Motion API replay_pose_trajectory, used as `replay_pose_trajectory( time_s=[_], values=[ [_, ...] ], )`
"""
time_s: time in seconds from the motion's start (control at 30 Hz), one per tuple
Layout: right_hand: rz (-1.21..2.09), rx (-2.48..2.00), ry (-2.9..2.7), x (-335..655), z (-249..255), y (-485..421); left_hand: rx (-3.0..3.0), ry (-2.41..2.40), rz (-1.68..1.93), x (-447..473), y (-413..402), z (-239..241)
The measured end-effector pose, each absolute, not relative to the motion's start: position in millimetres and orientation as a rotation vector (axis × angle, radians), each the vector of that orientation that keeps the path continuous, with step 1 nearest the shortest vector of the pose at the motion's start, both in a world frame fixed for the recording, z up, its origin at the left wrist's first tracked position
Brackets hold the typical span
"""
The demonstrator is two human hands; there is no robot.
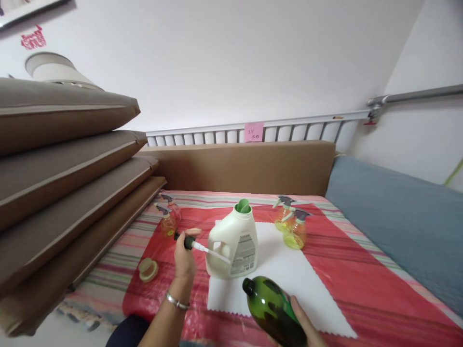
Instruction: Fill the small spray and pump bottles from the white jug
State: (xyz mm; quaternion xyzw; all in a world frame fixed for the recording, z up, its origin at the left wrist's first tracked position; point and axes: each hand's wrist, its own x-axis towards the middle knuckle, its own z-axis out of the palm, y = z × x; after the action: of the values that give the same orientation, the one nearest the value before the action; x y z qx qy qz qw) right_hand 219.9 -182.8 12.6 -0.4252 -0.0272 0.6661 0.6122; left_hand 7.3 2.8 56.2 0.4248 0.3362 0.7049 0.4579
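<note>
My left hand [184, 258] is closed around the dark bulb of a dropper [197, 246] whose thin white tube points right toward a white detergent jug [235, 246]. The jug stands open, with a green spout on top, at the back of a white cloth [285, 274]. My right hand [306, 327] holds a dark green glass bottle [271, 308] from below, tilted, with its open neck pointing up and left toward the jug.
Two yellow spray bottles [293, 229] stand right of the jug and two orange-pink ones [168, 217] to its left. A pale cap [148, 270] lies on the red plastic sheet [361, 284]. Brown cushions [65, 183] are stacked at left; a blue-grey mattress [394, 217] lies at right.
</note>
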Motion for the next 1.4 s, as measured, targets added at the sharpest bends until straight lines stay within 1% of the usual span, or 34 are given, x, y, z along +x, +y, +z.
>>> replay_pose_trajectory(
  time_s=[0.17,0.5,0.6,0.73,0.87,1.0,1.13,1.3,1.4],
  values=[
    [1.477,-1.042,-0.039,196,28,-176,1.240,0.846,1.800,-4,-28,71],
    [1.453,-1.010,-0.185,178,50,-187,1.426,0.848,1.714,8,-61,83],
    [1.418,-1.015,-0.222,169,57,-186,1.500,0.824,1.629,21,-80,80],
    [1.344,-0.982,-0.265,154,61,-183,1.438,0.813,1.518,38,-104,70],
    [1.348,-0.981,-0.228,149,58,-189,1.396,0.833,1.477,40,-109,65],
    [1.429,-0.851,-0.386,154,56,-206,1.384,0.833,1.451,32,-106,69],
    [1.447,-0.846,-0.456,160,52,-215,1.345,0.792,1.432,30,-107,76],
    [1.837,-0.847,-0.409,159,49,-216,1.211,0.639,1.338,34,-112,87],
    [1.907,-0.787,-0.426,158,52,-219,1.065,0.611,1.315,35,-113,89]
  ],
)
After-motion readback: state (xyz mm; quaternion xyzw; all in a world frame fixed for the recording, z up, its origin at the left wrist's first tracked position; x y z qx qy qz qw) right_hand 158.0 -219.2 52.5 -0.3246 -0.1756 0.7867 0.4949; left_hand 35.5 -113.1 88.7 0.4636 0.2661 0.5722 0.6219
